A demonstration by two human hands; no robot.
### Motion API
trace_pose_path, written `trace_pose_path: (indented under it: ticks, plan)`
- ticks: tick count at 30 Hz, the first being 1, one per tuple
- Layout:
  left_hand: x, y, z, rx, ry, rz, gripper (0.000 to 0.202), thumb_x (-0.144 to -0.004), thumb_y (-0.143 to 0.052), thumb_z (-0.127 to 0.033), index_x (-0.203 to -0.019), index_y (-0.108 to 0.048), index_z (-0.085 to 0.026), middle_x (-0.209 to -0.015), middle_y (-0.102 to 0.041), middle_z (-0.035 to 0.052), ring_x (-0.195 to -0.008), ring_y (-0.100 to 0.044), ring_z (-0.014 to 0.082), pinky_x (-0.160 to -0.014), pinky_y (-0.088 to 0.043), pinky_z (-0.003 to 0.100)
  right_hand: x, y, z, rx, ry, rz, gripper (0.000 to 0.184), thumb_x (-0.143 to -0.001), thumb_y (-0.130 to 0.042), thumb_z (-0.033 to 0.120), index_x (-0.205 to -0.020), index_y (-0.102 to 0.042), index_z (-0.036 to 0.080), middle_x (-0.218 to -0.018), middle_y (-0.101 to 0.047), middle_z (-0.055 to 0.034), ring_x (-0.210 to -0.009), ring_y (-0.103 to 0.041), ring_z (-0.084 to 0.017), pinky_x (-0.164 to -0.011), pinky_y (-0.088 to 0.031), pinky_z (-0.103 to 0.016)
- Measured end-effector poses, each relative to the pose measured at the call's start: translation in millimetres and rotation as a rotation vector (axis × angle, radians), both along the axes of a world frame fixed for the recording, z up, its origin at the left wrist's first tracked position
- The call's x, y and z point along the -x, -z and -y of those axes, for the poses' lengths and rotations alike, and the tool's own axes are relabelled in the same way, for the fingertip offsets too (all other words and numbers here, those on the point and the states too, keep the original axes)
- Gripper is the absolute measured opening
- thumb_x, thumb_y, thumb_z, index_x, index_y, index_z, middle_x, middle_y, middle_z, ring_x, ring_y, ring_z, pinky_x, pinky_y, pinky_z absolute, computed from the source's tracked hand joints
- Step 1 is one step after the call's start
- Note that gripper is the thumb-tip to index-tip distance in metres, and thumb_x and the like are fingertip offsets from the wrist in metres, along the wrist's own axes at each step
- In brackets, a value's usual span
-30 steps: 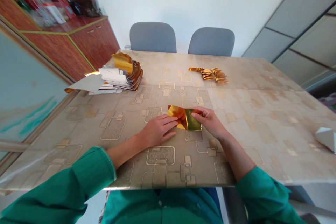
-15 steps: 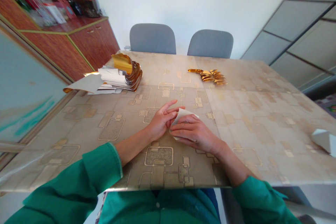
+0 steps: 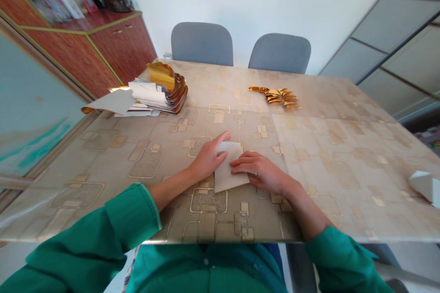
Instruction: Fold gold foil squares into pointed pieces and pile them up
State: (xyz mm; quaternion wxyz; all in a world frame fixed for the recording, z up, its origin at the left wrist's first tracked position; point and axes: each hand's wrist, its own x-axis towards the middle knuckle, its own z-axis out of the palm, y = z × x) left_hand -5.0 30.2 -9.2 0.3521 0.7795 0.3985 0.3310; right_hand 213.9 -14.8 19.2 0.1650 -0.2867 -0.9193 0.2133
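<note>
A folded sheet of paper (image 3: 227, 167) lies flat on the patterned table top (image 3: 343, 146), with its white side up and no gold showing. My left hand (image 3: 209, 156) rests at its upper left edge, fingers spread on the table and touching the paper. My right hand (image 3: 259, 172) lies across the sheet's right edge, with its fingertips on the white surface. Neither hand lifts or pinches the sheet. Green sleeves cover both forearms up to the wrists.
At the far left of the table, a stack of white paper with gold foil folds (image 3: 161, 94) stands. A gold folded fan shape (image 3: 279, 98) lies at the far middle. A white folded piece (image 3: 424, 186) sits at the right edge. Beyond stand two grey chairs (image 3: 201, 44) and a wooden cabinet (image 3: 123, 43).
The sheet, gold-faced a second ago, now lies white side up. My hands have flattened it between them, and the right hand has moved from gripping its edge to resting on top.
</note>
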Motion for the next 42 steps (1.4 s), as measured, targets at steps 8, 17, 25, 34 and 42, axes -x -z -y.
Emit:
trace_pose_path:
  ticks: [8,17,25,34,42]
  plan:
    - [15,-6.9,15,-0.393,0.014,-0.250,0.024,-0.094,-0.050,-0.016,-0.111,-0.065,-0.017,-0.132,-0.057,0.0138,-0.122,-0.053,0.0271,-0.103,-0.045,0.048,1,-8.0,2,0.173,0.053,-0.154,0.023,-0.100,-0.049,0.030,-0.097,-0.070,0.021,-0.093,-0.073,-0.0035,-0.088,-0.064,-0.016,-0.084,-0.049,-0.032]
    - [35,-6.2,32,-0.505,0.166,-0.414,0.022,-0.095,-0.048,-0.010,-0.100,-0.069,-0.015,-0.109,-0.069,0.0079,-0.101,-0.059,0.0225,-0.095,-0.048,0.044,3,-0.9,1,0.276,0.393,-0.154,0.016,-0.091,-0.060,0.024,-0.104,-0.070,0.022,-0.086,-0.071,-0.0002,-0.071,-0.059,-0.013,-0.067,-0.043,-0.025]
    - [32,-6.4,31,-0.545,0.112,-0.411,0.022,-0.096,-0.045,-0.011,-0.104,-0.065,-0.013,-0.109,-0.068,0.0091,-0.104,-0.061,0.0216,-0.103,-0.045,0.046,4,8.9,-4,0.074,0.584,0.015,0.032,-0.083,-0.072,0.022,-0.115,-0.069,0.022,-0.095,-0.074,-0.0051,-0.084,-0.060,-0.021,-0.076,-0.042,-0.032]
    - [20,-3.7,49,-0.675,0.337,-0.557,0.059,-0.100,-0.045,-0.048,-0.145,-0.040,-0.010,-0.154,-0.040,0.0132,-0.147,-0.028,0.0282,-0.122,-0.013,0.048,4,12.9,-4,0.037,0.547,0.031,0.030,-0.088,-0.070,0.025,-0.118,-0.067,0.026,-0.101,-0.075,-0.0032,-0.088,-0.060,-0.020,-0.079,-0.039,-0.034]
    - [20,4.3,59,-0.517,0.398,-0.661,0.080,-0.096,-0.042,-0.063,-0.152,-0.028,-0.008,-0.159,-0.029,0.0144,-0.149,-0.023,0.0282,-0.122,-0.009,0.045,1,14.0,-8,0.032,0.697,-0.077,0.007,-0.090,-0.065,0.023,-0.086,-0.072,0.023,-0.074,-0.071,0.0001,-0.074,-0.059,-0.018,-0.073,-0.039,-0.032]
